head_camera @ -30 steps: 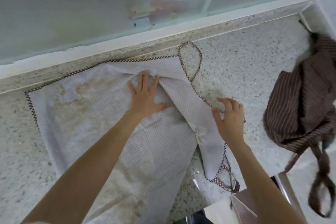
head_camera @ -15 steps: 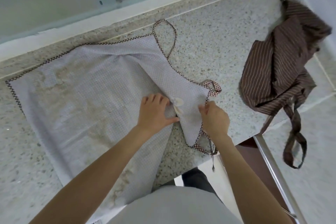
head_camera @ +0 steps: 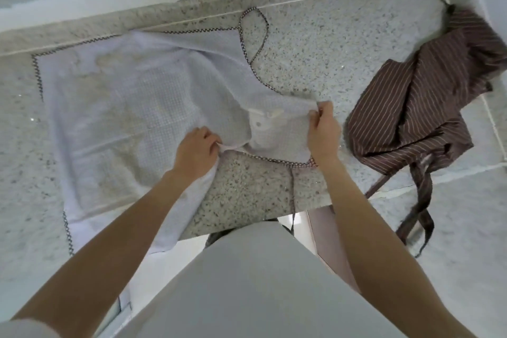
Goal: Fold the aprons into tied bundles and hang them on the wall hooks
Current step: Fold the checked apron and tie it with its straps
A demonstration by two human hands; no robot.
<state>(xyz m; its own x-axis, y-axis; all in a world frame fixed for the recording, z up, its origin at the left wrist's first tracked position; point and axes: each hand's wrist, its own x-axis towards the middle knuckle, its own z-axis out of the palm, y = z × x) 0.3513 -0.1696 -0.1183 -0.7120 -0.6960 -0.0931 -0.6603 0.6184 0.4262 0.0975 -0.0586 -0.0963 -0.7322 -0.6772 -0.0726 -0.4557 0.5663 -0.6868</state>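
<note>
Head view, looking down on a speckled stone counter (head_camera: 315, 63):

- Pale checked apron (head_camera: 123, 118), stained, with dark zigzag trim: spread flat over the counter's left and middle; its near part hangs over the front edge.
- Neck loop (head_camera: 253, 35) of the same trim: lying on the counter close to the back edge.
- Left hand (head_camera: 196, 153): fingers curled, pinching a fold of the pale apron near the front edge.
- Right hand (head_camera: 322, 132): fingers pinching the apron's folded-over bib corner, lifting it slightly off the counter.
- Small cream bow (head_camera: 267, 115): sewn on the cloth between the two hands.
- Brown striped apron (head_camera: 425, 107): crumpled in a heap toward the right back corner, well apart from the pale one; its ties (head_camera: 419, 214) trail over the front edge.
</note>
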